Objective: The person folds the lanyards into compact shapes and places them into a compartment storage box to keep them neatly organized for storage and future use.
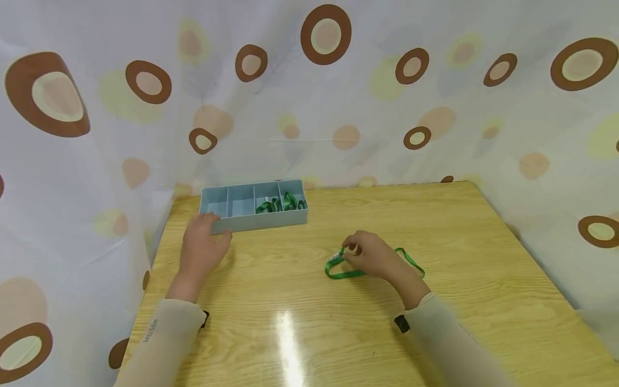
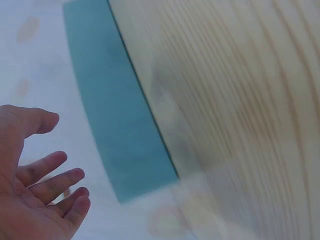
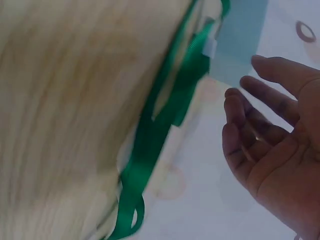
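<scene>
A green lanyard [image 1: 345, 275] with a light clip [image 1: 333, 257] lies on the wooden table, part of it hidden behind my right hand [image 1: 369, 255]. That hand hovers at the clip end, its fingers loosely bent. In the right wrist view the thumb and fingers stand apart, with nothing between them, beside the green strap [image 3: 145, 155]. My left hand [image 1: 200, 250] is at the front left corner of a blue divided box [image 1: 271, 220], overlapping its edge in the head view. Its fingers are relaxed and spread in the left wrist view, next to the box wall [image 2: 110, 90].
Several compartments make up the box; the two right ones hold green lanyards [image 1: 289, 201], [image 1: 268, 206]. The wooden table [image 1: 290, 301] reaches back to a white curtain [image 1: 290, 97] with brown ring patterns, which also hangs along both sides.
</scene>
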Tool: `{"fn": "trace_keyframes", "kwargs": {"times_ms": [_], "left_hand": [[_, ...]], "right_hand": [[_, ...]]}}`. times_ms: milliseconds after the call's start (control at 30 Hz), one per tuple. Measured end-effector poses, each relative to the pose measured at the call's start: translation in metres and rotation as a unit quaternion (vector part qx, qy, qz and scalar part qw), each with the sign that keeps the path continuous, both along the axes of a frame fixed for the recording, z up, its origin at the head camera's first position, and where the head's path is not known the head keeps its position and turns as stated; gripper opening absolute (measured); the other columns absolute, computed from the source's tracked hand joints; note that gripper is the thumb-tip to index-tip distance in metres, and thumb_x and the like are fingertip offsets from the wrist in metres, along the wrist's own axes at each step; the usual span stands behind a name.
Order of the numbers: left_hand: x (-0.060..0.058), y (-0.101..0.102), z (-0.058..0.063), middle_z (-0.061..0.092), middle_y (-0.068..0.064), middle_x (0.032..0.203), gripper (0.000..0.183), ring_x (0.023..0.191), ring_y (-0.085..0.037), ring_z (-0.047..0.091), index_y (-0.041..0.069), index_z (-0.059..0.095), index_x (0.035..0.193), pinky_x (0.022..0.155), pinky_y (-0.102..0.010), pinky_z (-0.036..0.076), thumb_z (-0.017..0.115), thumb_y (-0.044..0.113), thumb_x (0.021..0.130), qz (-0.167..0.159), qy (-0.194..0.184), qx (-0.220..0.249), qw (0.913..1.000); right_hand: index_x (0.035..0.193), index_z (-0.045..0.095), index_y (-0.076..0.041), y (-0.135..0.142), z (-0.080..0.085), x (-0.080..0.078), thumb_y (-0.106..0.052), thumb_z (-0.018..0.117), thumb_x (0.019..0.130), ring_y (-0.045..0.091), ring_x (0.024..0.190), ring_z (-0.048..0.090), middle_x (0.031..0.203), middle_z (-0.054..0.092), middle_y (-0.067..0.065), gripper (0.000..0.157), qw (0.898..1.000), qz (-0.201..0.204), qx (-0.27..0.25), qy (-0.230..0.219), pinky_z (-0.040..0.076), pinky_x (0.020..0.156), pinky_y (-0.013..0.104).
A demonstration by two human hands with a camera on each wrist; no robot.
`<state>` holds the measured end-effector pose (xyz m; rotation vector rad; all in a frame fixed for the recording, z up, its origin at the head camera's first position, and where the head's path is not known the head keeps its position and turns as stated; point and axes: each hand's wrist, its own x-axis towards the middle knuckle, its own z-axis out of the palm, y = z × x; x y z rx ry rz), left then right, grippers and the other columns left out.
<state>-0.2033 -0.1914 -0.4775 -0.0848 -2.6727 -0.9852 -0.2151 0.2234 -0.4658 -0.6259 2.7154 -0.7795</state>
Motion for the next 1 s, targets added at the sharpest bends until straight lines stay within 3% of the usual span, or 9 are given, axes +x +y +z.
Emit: {"fn": "trace_keyframes", "kwargs": {"times_ms": [133, 267, 333, 467, 567, 667, 800, 1000], "left_hand": [[0.015, 0.037, 0.009, 0.068, -0.024, 0.136, 0.038, 0.138, -0.046, 0.053, -0.003, 0.070, 0.128, 0.116, -0.064, 0.043, 0.074, 0.022, 0.100, -0.055, 0.026, 0.011, 0.9981], [0.032, 0.077, 0.018, 0.071, -0.013, 0.135, 0.036, 0.135, -0.036, 0.058, 0.006, 0.072, 0.130, 0.114, -0.057, 0.048, 0.072, 0.029, 0.103, -0.124, -0.004, 0.025, 0.9919], [0.038, 0.095, 0.019, 0.071, -0.010, 0.137, 0.036, 0.136, -0.034, 0.060, 0.009, 0.071, 0.133, 0.115, -0.055, 0.049, 0.070, 0.031, 0.104, -0.157, -0.028, 0.031, 0.9866], [0.042, 0.122, 0.016, 0.064, -0.008, 0.148, 0.045, 0.139, -0.031, 0.060, 0.013, 0.063, 0.146, 0.114, -0.053, 0.051, 0.064, 0.037, 0.108, -0.223, -0.086, 0.042, 0.9702], [0.043, 0.133, 0.010, 0.061, -0.009, 0.152, 0.050, 0.134, -0.028, 0.063, 0.012, 0.055, 0.154, 0.110, -0.050, 0.054, 0.060, 0.037, 0.110, -0.263, -0.121, 0.053, 0.9557], [0.044, 0.137, 0.006, 0.065, -0.007, 0.146, 0.042, 0.124, -0.022, 0.068, 0.012, 0.062, 0.148, 0.104, -0.043, 0.059, 0.059, 0.031, 0.111, -0.297, -0.131, 0.076, 0.9430], [0.044, 0.137, 0.006, 0.074, -0.003, 0.130, 0.025, 0.111, -0.014, 0.072, 0.014, 0.075, 0.129, 0.093, -0.033, 0.061, 0.061, 0.022, 0.110, -0.308, -0.109, 0.117, 0.9377], [0.046, 0.133, 0.014, 0.076, 0.002, 0.114, 0.022, 0.098, -0.009, 0.069, 0.014, 0.080, 0.122, 0.088, -0.034, 0.060, 0.064, 0.021, 0.109, -0.277, -0.069, 0.122, 0.9505]], "right_hand": [[0.115, 0.075, 0.000, -0.012, -0.011, -0.003, -0.015, 0.075, 0.100, 0.024, 0.094, 0.066, 0.107, 0.068, 0.011, 0.022, 0.998, 0.006, 0.063, 0.008, 0.060, 0.080, 0.039], [0.094, 0.077, -0.004, -0.018, -0.015, -0.005, -0.009, 0.075, 0.098, 0.018, 0.077, 0.058, 0.094, 0.067, 0.007, 0.008, 0.995, 0.001, 0.097, 0.003, 0.053, 0.069, 0.032], [0.090, 0.078, -0.008, -0.019, -0.015, -0.004, -0.009, 0.074, 0.098, 0.018, 0.080, 0.057, 0.097, 0.066, 0.006, 0.009, 0.996, 0.005, 0.089, 0.014, 0.052, 0.070, 0.033], [0.090, 0.079, -0.016, -0.024, -0.011, 0.005, -0.015, 0.079, 0.097, 0.032, 0.110, 0.065, 0.125, 0.066, 0.015, 0.008, 0.999, 0.034, -0.022, 0.036, 0.059, 0.092, 0.049], [0.091, 0.078, -0.020, -0.030, -0.007, 0.012, -0.022, 0.081, 0.097, 0.042, 0.127, 0.063, 0.139, 0.065, 0.020, 0.007, 0.989, 0.064, -0.132, 0.009, 0.055, 0.100, 0.061], [0.095, 0.079, -0.024, -0.037, -0.004, 0.018, -0.026, 0.079, 0.099, 0.040, 0.130, 0.063, 0.139, 0.069, 0.015, 0.005, 0.978, 0.071, -0.194, -0.021, 0.054, 0.100, 0.063], [0.101, 0.083, -0.021, -0.042, -0.002, 0.022, -0.022, 0.078, 0.099, 0.037, 0.135, 0.063, 0.138, 0.071, 0.011, 0.005, 0.969, 0.058, -0.235, -0.045, 0.052, 0.106, 0.065], [0.114, 0.083, -0.015, -0.044, -0.003, 0.023, -0.018, 0.075, 0.101, 0.040, 0.133, 0.064, 0.137, 0.072, 0.013, 0.015, 0.962, 0.060, -0.261, -0.049, 0.046, 0.111, 0.072]]}}
